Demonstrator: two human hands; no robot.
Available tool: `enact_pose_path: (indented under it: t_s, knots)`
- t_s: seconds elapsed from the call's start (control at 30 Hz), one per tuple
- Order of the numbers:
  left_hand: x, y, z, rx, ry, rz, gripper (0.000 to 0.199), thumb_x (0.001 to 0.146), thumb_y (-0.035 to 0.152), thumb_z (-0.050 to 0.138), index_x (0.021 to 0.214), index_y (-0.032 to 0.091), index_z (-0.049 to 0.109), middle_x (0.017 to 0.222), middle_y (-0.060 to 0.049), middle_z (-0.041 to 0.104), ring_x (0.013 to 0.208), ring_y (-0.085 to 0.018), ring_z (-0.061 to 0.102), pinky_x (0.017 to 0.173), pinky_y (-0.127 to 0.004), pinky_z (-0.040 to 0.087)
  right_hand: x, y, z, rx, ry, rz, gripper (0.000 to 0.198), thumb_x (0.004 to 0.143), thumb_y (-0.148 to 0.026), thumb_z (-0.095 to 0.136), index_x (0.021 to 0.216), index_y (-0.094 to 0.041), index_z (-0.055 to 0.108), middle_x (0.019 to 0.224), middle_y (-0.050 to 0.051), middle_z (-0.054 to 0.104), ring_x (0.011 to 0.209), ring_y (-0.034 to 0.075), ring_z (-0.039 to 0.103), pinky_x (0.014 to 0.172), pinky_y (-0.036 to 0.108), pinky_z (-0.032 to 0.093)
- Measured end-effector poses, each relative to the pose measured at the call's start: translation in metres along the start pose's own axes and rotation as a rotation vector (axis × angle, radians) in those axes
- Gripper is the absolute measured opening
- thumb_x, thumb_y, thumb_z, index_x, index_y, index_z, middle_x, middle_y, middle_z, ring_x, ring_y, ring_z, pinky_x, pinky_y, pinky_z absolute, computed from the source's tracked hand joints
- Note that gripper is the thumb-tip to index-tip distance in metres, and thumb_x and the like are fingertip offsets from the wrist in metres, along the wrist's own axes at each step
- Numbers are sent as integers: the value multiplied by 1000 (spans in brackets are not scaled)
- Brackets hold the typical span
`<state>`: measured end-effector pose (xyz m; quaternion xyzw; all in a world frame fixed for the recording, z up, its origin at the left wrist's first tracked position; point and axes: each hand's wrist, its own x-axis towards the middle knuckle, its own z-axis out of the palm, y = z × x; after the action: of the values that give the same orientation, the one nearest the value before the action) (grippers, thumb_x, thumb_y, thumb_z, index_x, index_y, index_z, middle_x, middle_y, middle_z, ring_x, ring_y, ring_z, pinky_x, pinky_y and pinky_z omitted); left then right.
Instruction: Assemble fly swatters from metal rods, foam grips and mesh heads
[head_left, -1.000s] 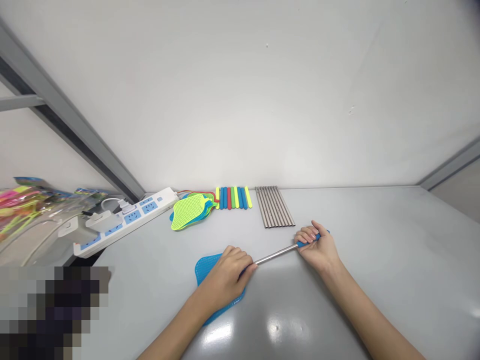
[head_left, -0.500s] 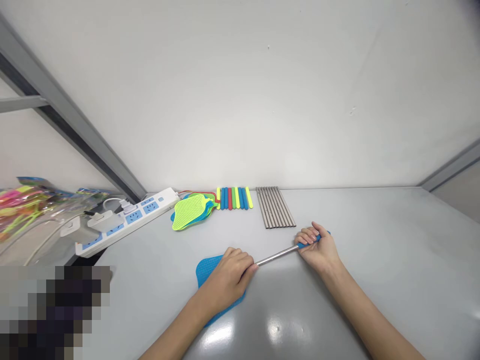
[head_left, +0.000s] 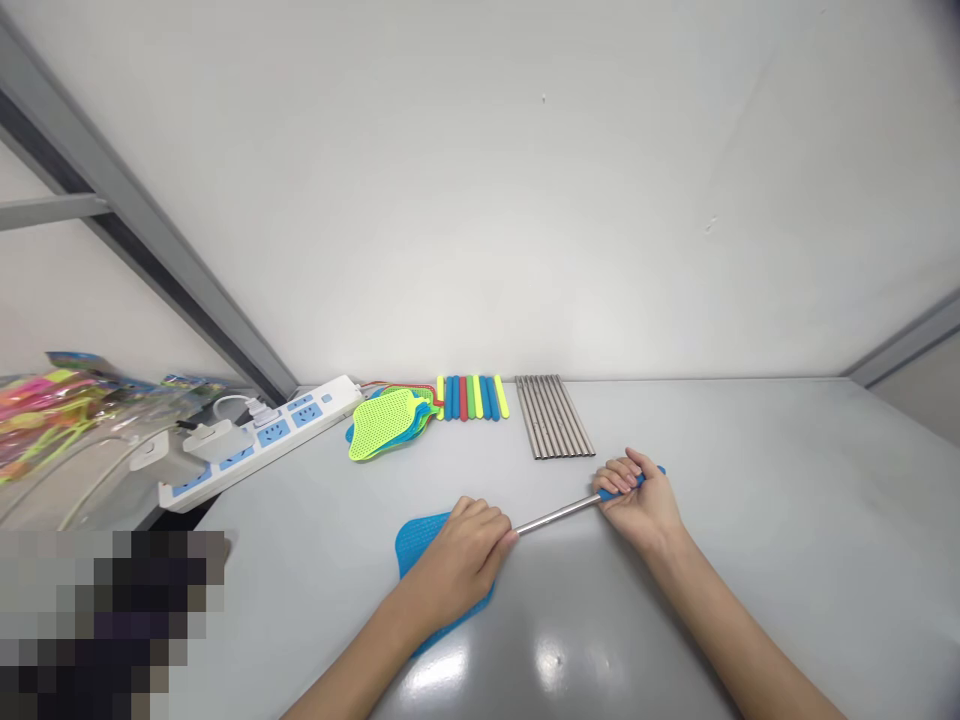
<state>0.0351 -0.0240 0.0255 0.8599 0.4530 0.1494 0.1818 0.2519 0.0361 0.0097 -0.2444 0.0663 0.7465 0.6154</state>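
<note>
State of work: we have one blue swatter in hand, with its three parts in line: head [head_left: 421, 540], tube [head_left: 559, 515] and grip [head_left: 606, 494]. The tube runs into the grip, though we cannot tell how deep. The join at the head is covered, so we cannot confirm it is seated. We judge this piece close to whole.

Unjoined parts, all near the back edge of the worktop [head_left: 750, 450]: a pile of loose heads [head_left: 382, 425] left of the middle, yellow-green on top with blue beneath; a row of loose grips [head_left: 474, 398] just beside it; then a row of loose tubes [head_left: 555, 415]. By our reading, most parts are yet to be used.

Location: the swatter lies between those rows and the front edge, slanting so its grip end sits nearer the back edge.

Pose: both hands are closed. Left hand [head_left: 469, 550], palm down, is wrapped over the junction of head and tube, thumb toward the tube. Right hand [head_left: 637, 500], palm turned up and inward, has its fingers curled round the grip, thumb stretched toward the back edge; the grip's tip shows beyond it
</note>
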Motion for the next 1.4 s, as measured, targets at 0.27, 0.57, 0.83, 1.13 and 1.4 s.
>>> enact_pose_path:
  t_s: [0.27, 0.57, 0.83, 1.13, 1.4]
  knots:
    - [-1, 1, -1, 11, -26, -15, 28, 86, 25, 24, 64, 17, 38, 64, 1, 44, 64, -13, 39, 67, -29, 32, -1, 4, -1, -3, -24, -21, 32, 70, -16, 46, 50, -19, 21, 39, -8, 24, 33, 5, 26, 34, 19, 26]
    - [-5, 1, 4, -17, -34, -30, 25, 86, 21, 25, 67, 17, 39, 64, 1, 44, 62, -12, 39, 67, -29, 31, -17, 19, 6, -25, -102, -180, 33, 71, -16, 51, 52, -18, 24, 41, -10, 21, 34, 4, 24, 33, 18, 25]
    - [-7, -1, 7, 19, -30, -27, 24, 85, 17, 25, 65, 17, 38, 64, 0, 43, 62, -12, 37, 68, -30, 31, -19, 28, 1, -32, -82, -242, 34, 71, -17, 52, 52, -18, 24, 43, -10, 17, 34, 4, 20, 33, 18, 24]
    - [-6, -2, 9, 42, -54, -31, 22, 84, 14, 25, 66, 16, 38, 66, -1, 43, 64, -13, 35, 67, -30, 31, -23, 41, -1, -69, -83, -227, 33, 72, -20, 51, 52, -18, 24, 44, -9, 15, 36, 5, 18, 34, 19, 22]
    - [-7, 2, 9, 51, -59, -38, 21, 83, 13, 26, 66, 16, 38, 67, -2, 43, 66, -14, 36, 66, -30, 32, -25, 50, -4, -96, -99, -176, 32, 72, -20, 50, 52, -18, 24, 45, -9, 16, 37, 5, 18, 35, 19, 22]
